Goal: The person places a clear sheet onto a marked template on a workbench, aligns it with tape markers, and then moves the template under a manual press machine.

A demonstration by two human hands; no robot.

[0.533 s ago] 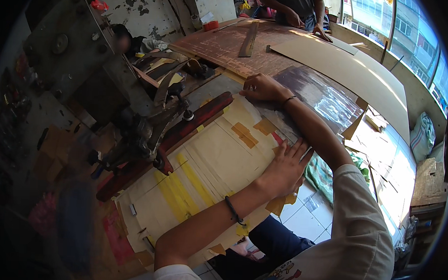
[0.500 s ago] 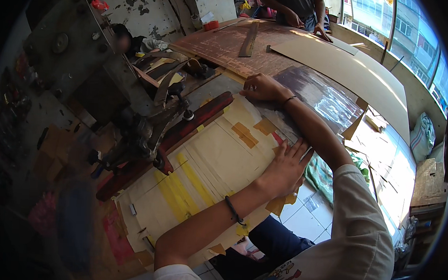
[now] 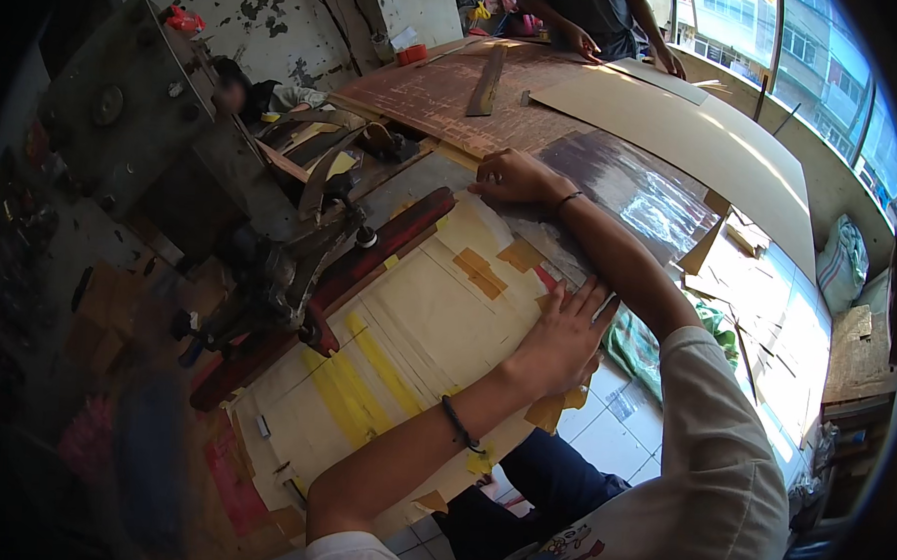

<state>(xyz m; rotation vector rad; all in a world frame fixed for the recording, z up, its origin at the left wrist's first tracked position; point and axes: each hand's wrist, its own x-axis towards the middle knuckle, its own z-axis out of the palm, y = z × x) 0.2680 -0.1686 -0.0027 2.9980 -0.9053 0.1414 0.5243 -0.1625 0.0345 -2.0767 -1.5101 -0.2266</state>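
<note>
Two hands flat on the sheet, feed not yet begun

Head view: left hand (image 3: 564, 337) spread open, palm pressing the near edge of the cream, tape-patched sheet (image 3: 437, 320). Right hand (image 3: 513, 176), fingers loosely curled, rests on its far corner, gripping nothing. Sheet lies on the bench just beside the dark red bar (image 3: 370, 252) of the press (image 3: 269, 272). Judged: positioning stage; alignment looks unfinished.

Daylight from a curved row of windows (image 3: 829, 56) on the right falls on a long workbench (image 3: 675, 140), a white tiled floor (image 3: 612, 437) strewn with cardboard offcuts, and a peeling white wall (image 3: 270, 22) behind a grey machine (image 3: 125, 116).
</note>
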